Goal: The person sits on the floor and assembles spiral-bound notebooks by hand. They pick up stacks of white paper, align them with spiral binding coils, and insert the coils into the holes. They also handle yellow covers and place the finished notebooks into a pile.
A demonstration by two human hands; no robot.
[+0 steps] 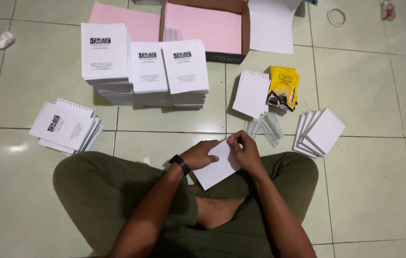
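Observation:
I sit cross-legged on a tiled floor and hold a small white booklet (218, 166) over my lap. My left hand (199, 155), with a black watch on the wrist, grips its left side. Fingers of my right hand (245, 151) pinch its upper right edge. Just beyond my hands lies a bundle of white spiral binding coils (266, 128). Right of the coils lie several fanned white bound notepads (318, 132).
Three tall stacks of printed white sheets (145, 67) stand ahead, with a shorter punched pile (65, 126) at the left. A cardboard box with pink paper (206, 26), white punched sheets (252, 93), yellow covers (284, 87) and a tape roll (336, 16) lie farther out.

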